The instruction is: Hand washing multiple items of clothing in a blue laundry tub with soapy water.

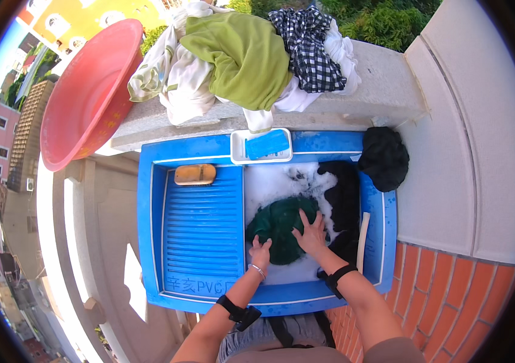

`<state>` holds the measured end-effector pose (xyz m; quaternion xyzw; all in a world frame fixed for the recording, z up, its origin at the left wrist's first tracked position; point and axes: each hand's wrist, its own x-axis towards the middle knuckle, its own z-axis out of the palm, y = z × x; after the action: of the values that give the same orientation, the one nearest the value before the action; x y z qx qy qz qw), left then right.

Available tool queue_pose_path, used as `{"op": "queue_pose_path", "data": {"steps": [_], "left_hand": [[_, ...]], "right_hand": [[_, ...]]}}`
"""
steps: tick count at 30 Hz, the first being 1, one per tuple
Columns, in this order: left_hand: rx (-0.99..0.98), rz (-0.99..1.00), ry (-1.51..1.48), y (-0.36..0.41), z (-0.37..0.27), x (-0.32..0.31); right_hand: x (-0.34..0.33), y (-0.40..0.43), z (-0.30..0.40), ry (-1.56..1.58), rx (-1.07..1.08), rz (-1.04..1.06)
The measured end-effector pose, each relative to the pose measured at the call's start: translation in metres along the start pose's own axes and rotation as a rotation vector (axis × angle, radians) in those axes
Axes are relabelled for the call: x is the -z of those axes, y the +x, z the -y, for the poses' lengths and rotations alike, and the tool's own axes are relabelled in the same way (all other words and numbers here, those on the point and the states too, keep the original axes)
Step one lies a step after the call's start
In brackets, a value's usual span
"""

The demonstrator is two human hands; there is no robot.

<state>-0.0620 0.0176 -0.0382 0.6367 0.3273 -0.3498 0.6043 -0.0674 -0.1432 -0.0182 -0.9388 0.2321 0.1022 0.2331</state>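
Observation:
A dark green garment (pixel 280 222) bulges out of soapy water in the basin side of a blue plastic laundry sink (pixel 193 299). My right hand (pixel 312 233) rests on top of it with fingers spread. At the garment's near left edge, my left hand (pixel 260 254) touches the cloth with bent fingers; whether it pinches a fold cannot be told. White suds (pixel 266 177) float around the garment. Along the basin's right side lies wet black cloth (pixel 343 195). To the left, the ribbed washboard (pixel 203 227) is moulded into the sink.
A wooden scrubbing brush (pixel 195 174) sits atop the washboard. Blue soap (pixel 267 144) lies in a white dish (pixel 238 156) on the back rim. Black cloth (pixel 383 159) hangs over the right corner. Piled clothes (pixel 243 59) and a tilted red basin (pixel 89 95) occupy the ledge (pixel 384 81).

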Motion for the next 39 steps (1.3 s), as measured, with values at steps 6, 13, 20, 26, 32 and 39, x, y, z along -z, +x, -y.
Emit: {"op": "queue_pose_path", "data": {"steps": [6,13,20,26,32,39], "left_hand": [[-0.11,-0.105,0.622,0.017,0.019,-0.021],[0.153,-0.002,0.311,0.021,-0.002,-0.031],[0.306,0.507,-0.687,0.053,0.034,-0.016],[0.355,0.52,-1.069,0.047,0.041,-0.035],[0.228,0.129,-0.54,-0.027,-0.024,-0.014],[-0.38,-0.157,0.496,-0.018,-0.003,0.009]], "right_hand": [[-0.038,-0.008,-0.021,-0.52,0.166,0.533],[-0.055,0.028,-0.03,-0.638,0.197,0.673],[0.05,-0.056,0.055,0.575,0.332,0.142],[0.01,-0.05,0.056,0.424,0.293,-0.176],[0.014,0.022,0.009,-0.05,0.197,-0.096],[0.022,0.002,0.006,-0.085,0.165,0.016]]}}
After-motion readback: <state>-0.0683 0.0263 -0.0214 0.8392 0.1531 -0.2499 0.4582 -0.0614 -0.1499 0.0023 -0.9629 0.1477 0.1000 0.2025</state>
